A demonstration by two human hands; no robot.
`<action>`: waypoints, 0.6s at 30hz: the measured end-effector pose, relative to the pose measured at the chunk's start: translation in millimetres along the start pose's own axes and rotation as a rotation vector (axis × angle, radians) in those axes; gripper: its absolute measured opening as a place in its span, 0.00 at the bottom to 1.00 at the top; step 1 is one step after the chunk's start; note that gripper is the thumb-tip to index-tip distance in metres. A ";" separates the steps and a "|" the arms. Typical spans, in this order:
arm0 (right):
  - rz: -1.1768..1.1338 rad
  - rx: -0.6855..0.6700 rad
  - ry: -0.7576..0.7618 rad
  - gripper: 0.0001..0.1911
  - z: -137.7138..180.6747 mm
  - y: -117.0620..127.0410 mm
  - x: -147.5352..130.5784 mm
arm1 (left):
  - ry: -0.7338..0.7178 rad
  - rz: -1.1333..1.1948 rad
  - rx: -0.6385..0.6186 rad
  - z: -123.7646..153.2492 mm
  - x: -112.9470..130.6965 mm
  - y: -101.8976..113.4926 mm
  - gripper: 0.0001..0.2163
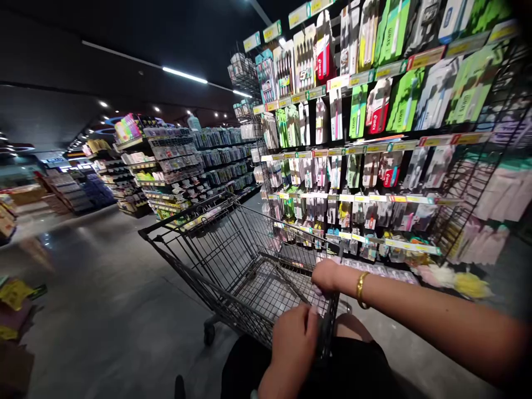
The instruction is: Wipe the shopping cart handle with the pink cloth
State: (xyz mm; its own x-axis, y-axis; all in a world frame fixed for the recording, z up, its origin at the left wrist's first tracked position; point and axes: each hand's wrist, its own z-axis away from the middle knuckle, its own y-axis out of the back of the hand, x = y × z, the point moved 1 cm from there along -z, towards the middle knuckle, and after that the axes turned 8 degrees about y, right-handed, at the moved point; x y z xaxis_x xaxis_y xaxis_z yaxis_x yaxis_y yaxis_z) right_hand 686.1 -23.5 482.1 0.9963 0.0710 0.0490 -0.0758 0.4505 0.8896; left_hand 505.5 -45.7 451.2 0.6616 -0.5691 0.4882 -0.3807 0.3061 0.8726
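A dark wire shopping cart [199, 282] stands in front of me, turned to the left, with its basket floor [266, 285] showing through the mesh. My left hand [294, 333] is closed round the near part of the cart's handle [327, 327], thumb lying along it. Farther up the same handle, my right hand [326, 276] is closed too, its fingers partly hidden. A gold bracelet [362, 290] circles my right wrist. Below the handle are my dark-clothed legs [249, 363].
A tall rack of packaged toothbrushes [353, 113] rises close on the right, beyond the cart. Shelves of goods [166, 155] stand farther back at left. Yellow and brown packages [16, 310] lie at the left edge. Grey shiny floor [112, 288] runs between.
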 end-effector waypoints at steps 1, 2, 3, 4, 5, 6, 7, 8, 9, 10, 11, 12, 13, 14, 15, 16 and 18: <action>-0.038 0.007 0.034 0.07 4.1 -0.2 0.8 | -0.014 0.031 -0.016 5.5 6.5 -2.2 0.21; -0.110 -0.009 0.091 0.07 7.7 -0.8 1.0 | -0.028 0.041 -0.025 10.3 12.4 -5.1 0.21; -0.208 -0.041 0.160 0.08 10.6 -1.7 1.1 | -0.041 0.032 -0.027 14.1 17.3 -8.8 0.22; -0.322 -0.079 0.228 0.09 12.9 -2.5 1.4 | -0.049 0.007 -0.024 16.7 20.7 -13.2 0.22; -0.435 -0.117 0.280 0.09 14.9 -3.3 2.2 | -0.049 -0.026 -0.018 18.1 22.7 -18.2 0.22; -0.533 -0.154 0.305 0.09 16.6 -3.9 3.8 | -0.044 -0.062 -0.013 18.3 23.1 -23.5 0.21; -0.615 -0.179 0.305 0.08 18.3 -4.5 5.8 | -0.037 -0.099 -0.011 17.5 22.1 -29.0 0.19; -0.681 -0.187 0.283 0.08 20.0 -5.3 8.1 | -0.032 -0.137 -0.009 16.1 20.2 -34.1 0.17; -0.730 -0.180 0.257 0.11 21.6 -6.4 10.0 | -0.031 -0.175 -0.008 14.4 17.8 -38.7 0.16; -0.747 -0.152 0.227 0.16 23.2 -8.3 11.5 | -0.031 -0.210 -0.003 12.6 15.2 -42.2 0.15; -0.717 -0.085 0.196 0.22 24.4 -11.0 12.4 | -0.032 -0.240 0.002 11.0 12.8 -44.5 0.14; -0.636 0.025 0.166 0.26 25.0 -14.7 12.9 | -0.034 -0.264 0.007 9.8 10.8 -45.3 0.13; -0.516 0.171 0.138 0.29 25.2 -19.3 13.3 | -0.036 -0.280 0.012 8.8 9.3 -44.6 0.13; -0.374 0.322 0.116 0.28 24.9 -25.0 13.7 | -0.040 -0.291 0.022 8.1 8.4 -42.4 0.12; -0.241 0.462 0.096 0.26 24.1 -31.6 14.4 | -0.048 -0.301 0.033 7.4 8.2 -39.0 0.13; -0.139 0.578 0.071 0.23 23.0 -39.0 15.7 | -0.059 -0.312 0.042 6.6 8.5 -34.7 0.13; -0.044 0.735 -0.002 0.19 20.7 -54.2 19.0 | -0.082 -0.339 0.048 4.5 10.2 -25.5 0.16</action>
State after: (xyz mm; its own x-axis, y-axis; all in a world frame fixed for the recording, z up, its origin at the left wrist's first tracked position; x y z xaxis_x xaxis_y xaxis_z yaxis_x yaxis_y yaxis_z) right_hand 709.9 -65.0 444.2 0.9979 0.0647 0.0065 0.0106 -0.2599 0.9656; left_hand 519.0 -62.7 434.0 0.7019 -0.6926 0.1662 -0.1794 0.0539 0.9823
